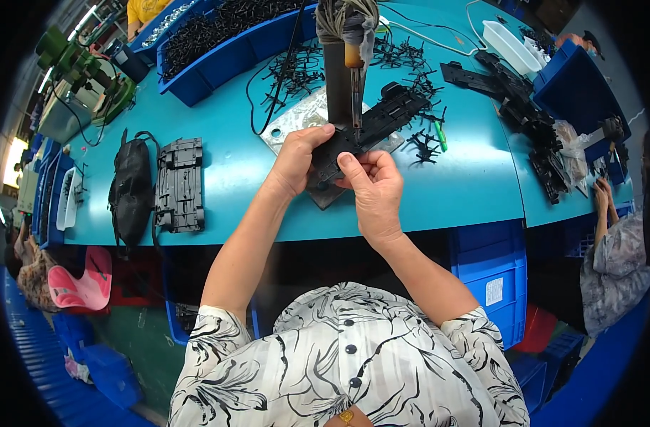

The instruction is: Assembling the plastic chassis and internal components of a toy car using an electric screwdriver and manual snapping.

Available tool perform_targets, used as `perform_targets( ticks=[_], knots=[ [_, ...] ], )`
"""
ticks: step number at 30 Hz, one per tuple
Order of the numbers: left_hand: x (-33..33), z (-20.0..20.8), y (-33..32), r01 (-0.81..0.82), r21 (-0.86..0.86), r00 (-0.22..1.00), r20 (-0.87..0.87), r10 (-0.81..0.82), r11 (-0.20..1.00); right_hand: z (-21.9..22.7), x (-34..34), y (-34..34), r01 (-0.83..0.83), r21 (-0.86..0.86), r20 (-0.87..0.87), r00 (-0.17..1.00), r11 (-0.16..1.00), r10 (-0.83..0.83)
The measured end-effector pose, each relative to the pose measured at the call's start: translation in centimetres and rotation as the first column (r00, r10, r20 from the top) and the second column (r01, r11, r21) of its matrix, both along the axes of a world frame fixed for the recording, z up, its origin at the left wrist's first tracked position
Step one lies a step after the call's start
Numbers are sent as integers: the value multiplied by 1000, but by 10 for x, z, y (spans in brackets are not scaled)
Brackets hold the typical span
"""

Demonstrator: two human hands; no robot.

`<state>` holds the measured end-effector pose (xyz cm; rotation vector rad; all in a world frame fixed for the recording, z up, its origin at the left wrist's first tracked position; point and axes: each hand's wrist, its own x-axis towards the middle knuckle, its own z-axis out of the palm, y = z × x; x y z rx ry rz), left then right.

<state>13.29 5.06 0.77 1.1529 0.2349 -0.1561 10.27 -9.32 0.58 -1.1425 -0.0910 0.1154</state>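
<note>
Both my hands hold a long black plastic chassis (395, 112), tilted with its far end up to the right. My left hand (299, 158) grips its near left edge, thumb on top. At its near right side, my right hand (378, 191) pinches the edge with the thumb above and fingers curled. Above the part, a tool with a slim metal tip (356, 96), like a soldering iron, points straight down; its tip is at or just over the chassis. It is fixed beside a grey metal post (336, 85) on a pale metal base plate (289, 117).
To the left lie another black chassis (180, 186) and a dark shell-like piece (131, 191). Small black branched parts (293, 77) and a green stick (439, 135) are scattered behind. A blue bin (243, 57) holds more. More black chassis (524, 114) and a co-worker's hand (604, 198) are right.
</note>
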Motion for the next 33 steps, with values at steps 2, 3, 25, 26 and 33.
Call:
perform_targets(
  ticks=[2,3,25,26,33],
  knots=[
    [0,-1,0,3,6,1000,3,-3,1000,0,0,0,1,6,-5,1000,1000,0],
    [1,-1,0,3,5,1000,6,-3,1000,1,0,0,0,5,-6,1000,1000,0],
    [2,-1,-1,3,-11,1000,13,-3,1000,3,1,3,17,17,5,1000,1000,-17],
    [2,-2,0,2,-11,1000,13,-2,1000,3,1,4,18,17,1,1000,1000,-18],
    [1,1,-3,-14,-28,1000,-3,14,1000,4,1,4,20,1,4,1000,1000,-20]
  ],
)
